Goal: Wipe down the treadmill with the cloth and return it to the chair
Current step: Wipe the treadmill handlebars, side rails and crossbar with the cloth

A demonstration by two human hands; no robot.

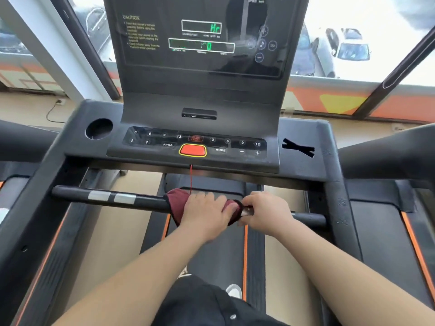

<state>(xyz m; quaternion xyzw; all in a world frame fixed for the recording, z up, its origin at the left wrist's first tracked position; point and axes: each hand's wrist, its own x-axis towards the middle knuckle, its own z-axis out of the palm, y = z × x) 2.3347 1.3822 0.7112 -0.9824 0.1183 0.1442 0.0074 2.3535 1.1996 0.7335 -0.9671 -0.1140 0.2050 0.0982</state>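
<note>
A dark red cloth (177, 201) is wrapped over the middle of the treadmill's black front handlebar (106, 197). My left hand (204, 216) lies on top of the cloth and presses it onto the bar. My right hand (266, 212) grips the bar just right of the cloth, fingers curled round a silver sensor patch and touching the cloth's right end. Above the bar is the treadmill console (195, 142) with a red stop button. No chair is in view.
A thin red safety cord (191, 177) hangs from the console down to the cloth. A cup holder (98, 128) sits left of the buttons. Side rails and the orange-edged belt (207, 255) run below. Neighbouring treadmills stand on both sides, windows ahead.
</note>
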